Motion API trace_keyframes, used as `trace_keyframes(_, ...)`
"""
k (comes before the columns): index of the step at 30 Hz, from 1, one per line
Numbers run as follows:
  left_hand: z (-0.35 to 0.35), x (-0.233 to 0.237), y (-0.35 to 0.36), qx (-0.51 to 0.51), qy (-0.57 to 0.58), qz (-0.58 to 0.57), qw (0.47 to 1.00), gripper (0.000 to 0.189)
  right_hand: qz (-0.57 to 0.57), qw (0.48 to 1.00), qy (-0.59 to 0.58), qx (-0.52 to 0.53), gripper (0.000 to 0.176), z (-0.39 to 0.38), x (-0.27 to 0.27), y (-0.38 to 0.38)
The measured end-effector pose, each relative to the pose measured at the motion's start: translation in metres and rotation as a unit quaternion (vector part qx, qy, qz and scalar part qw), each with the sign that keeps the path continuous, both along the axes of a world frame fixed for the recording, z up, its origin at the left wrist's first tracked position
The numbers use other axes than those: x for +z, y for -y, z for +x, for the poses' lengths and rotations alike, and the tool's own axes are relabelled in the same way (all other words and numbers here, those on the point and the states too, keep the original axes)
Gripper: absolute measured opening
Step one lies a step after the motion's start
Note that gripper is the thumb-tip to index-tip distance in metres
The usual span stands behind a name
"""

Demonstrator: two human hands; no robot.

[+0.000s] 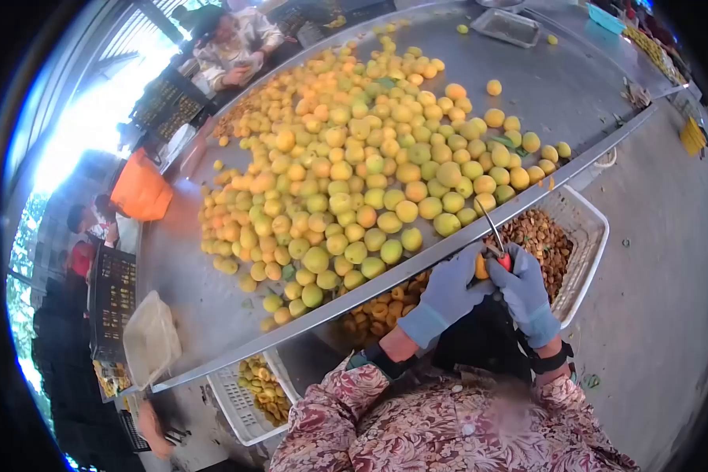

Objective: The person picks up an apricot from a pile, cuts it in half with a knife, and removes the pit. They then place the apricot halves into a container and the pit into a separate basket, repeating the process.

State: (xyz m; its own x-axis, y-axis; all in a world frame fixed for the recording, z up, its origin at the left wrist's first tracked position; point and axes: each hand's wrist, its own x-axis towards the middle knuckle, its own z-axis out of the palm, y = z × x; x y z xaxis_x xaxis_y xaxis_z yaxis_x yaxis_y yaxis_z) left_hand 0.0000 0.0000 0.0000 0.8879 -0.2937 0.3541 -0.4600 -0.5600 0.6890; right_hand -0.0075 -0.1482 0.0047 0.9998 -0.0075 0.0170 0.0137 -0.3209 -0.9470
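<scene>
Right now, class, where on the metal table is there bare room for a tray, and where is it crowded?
Bare table lies between the apricot heap and the wire tray, and between heap and plastic tub. Crowded: the heap, and the rim where left hand grips an apricot, right hand a knife.

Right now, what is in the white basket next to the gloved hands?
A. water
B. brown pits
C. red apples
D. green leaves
B: brown pits fill the white basket just past the right hand, which grips a knife, while the left hand holds an apricot.
</scene>
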Motion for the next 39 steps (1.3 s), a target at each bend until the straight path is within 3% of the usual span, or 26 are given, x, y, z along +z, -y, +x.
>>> trace_keyframes(2,-0.002,0.015,0.003,-0.041,-0.215,-0.133,0.967,0.037,0.085,0.996,0.013,0.008,0.017,0.0,0.002,0.003)
trace_keyframes(3,-0.006,0.025,-0.019,-0.036,-0.206,-0.122,0.97,0.037,0.095,0.995,0.022,0.012,0.017,-0.003,0.007,-0.02)
trace_keyframes(4,-0.01,0.023,-0.019,-0.07,-0.314,-0.34,0.884,0.032,0.223,0.974,-0.022,-0.009,0.017,-0.005,0.007,-0.019)
trace_keyframes(5,-0.015,0.022,-0.02,-0.097,-0.397,-0.537,0.738,0.028,0.346,0.935,-0.068,-0.029,0.017,-0.006,0.007,-0.021)
trace_keyframes(9,-0.028,0.02,-0.036,-0.095,-0.348,-0.499,0.788,0.025,0.326,0.942,-0.07,-0.025,0.025,-0.019,0.041,-0.05)
trace_keyframes(10,-0.028,0.008,-0.037,-0.07,-0.284,-0.421,0.859,0.033,0.301,0.945,-0.128,0.01,0.025,-0.021,0.042,-0.049)
trace_keyframes(11,-0.027,-0.003,-0.039,-0.067,-0.281,-0.425,0.858,0.033,0.297,0.946,-0.129,0.014,0.025,-0.024,0.044,-0.053)
trace_keyframes(13,-0.024,-0.014,-0.041,-0.005,-0.07,-0.152,0.986,0.042,0.254,0.957,-0.123,0.06,0.023,-0.028,0.048,-0.061)
trace_keyframes(15,-0.024,-0.025,-0.038,0.011,-0.11,-0.133,0.985,0.046,0.256,0.955,-0.13,0.073,0.019,-0.03,0.049,-0.064)
trace_keyframes(17,-0.024,-0.036,-0.04,-0.03,-0.121,-0.226,0.966,0.043,0.199,0.975,-0.098,0.022,0.017,-0.034,0.052,-0.07)
trace_keyframes(18,-0.033,0.003,-0.048,-0.022,-0.308,-0.225,0.924,0.041,0.192,0.981,-0.026,-0.008,0.014,-0.036,0.051,-0.079)
trace_keyframes(19,-0.037,0.008,-0.054,-0.019,-0.308,-0.229,0.923,0.041,0.19,0.981,-0.029,-0.003,0.014,-0.036,0.044,-0.075)
trace_keyframes(21,-0.044,0.01,-0.064,-0.135,-0.442,-0.531,0.71,0.039,0.181,0.983,0.036,0.0,0.014,-0.035,0.03,-0.061)
trace_keyframes(22,-0.051,0.014,-0.075,-0.125,-0.414,-0.48,0.763,0.048,0.238,0.97,0.003,-0.055,0.016,-0.033,0.04,-0.062)
trace_keyframes(23,-0.055,0.009,-0.088,-0.121,-0.413,-0.483,0.763,0.048,-0.016,0.989,0.14,-0.034,0.018,-0.022,0.018,-0.033)
trace_keyframes(24,-0.059,-0.002,-0.101,-0.103,-0.284,-0.324,0.896,0.054,0.124,0.978,-0.007,-0.167,0.023,-0.016,0.024,-0.029)
trace_keyframes(25,-0.065,-0.007,-0.114,-0.08,-0.142,-0.145,0.976,0.061,0.087,0.983,0.03,-0.157,0.019,-0.004,0.002,-0.004)
trace_keyframes(26,-0.073,-0.004,-0.126,-0.06,-0.205,-0.056,0.975,0.071,0.05,0.986,0.068,-0.147,0.015,0.008,-0.019,0.023)
trace_keyframes(29,-0.091,-0.001,-0.15,-0.002,-0.171,0.01,0.985,0.067,0.023,0.973,0.01,-0.231,0.02,0.019,-0.027,0.044)
trace_keyframes(30,-0.094,0.006,-0.161,0.04,-0.059,-0.01,0.997,0.053,0.045,0.967,-0.009,-0.251,0.025,0.018,-0.02,0.036)
trace_keyframes(31,-0.101,0.016,-0.173,0.127,-0.1,-0.006,0.987,0.038,0.043,0.967,-0.014,-0.252,0.025,0.013,-0.012,0.028)
trace_keyframes(32,-0.098,0.013,-0.187,0.195,0.043,-0.03,0.979,0.03,0.086,0.967,-0.041,-0.237,0.026,0.007,-0.003,0.019)
trace_keyframes(33,-0.103,0.039,-0.211,0.234,-0.027,0.106,0.966,0.03,0.129,0.964,-0.066,-0.221,0.026,0.004,0.001,0.015)
trace_keyframes(34,-0.1,0.043,-0.23,0.282,-0.038,0.123,0.951,0.03,0.131,0.967,-0.068,-0.208,0.027,0.006,-0.011,0.019)
trace_keyframes(35,-0.097,0.034,-0.259,0.313,-0.067,0.277,0.906,0.032,0.13,0.966,-0.071,-0.21,0.027,0.005,-0.013,0.017)
trace_keyframes(39,-0.089,0.016,-0.318,0.203,-0.179,0.357,0.894,0.036,0.152,0.975,-0.068,-0.149,0.024,0.003,-0.003,-0.008)
